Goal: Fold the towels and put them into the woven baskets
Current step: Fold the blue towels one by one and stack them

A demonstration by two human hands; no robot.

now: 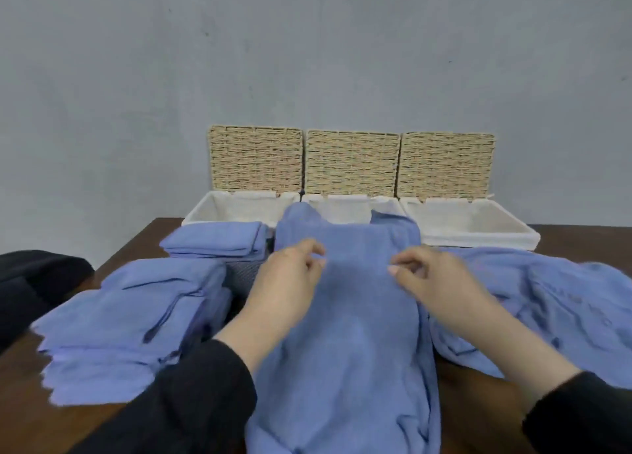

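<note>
A blue towel (355,316) lies lengthwise down the middle of the brown table (20,402), its far end draped up against the middle woven basket (349,200). My left hand (287,282) and my right hand (431,279) rest on it side by side, each with fingers curled and pinching the cloth near its middle. A left basket (201,210) and a right basket (478,234) flank the middle one, all white-lined with lids standing open. Folded blue towels (130,323) are stacked at the left, with a smaller folded stack (219,239) behind them.
A heap of unfolded blue towels (547,303) spreads over the right side of the table. A dark cloth object (30,282) sits at the left edge. A grey wall rises behind the baskets.
</note>
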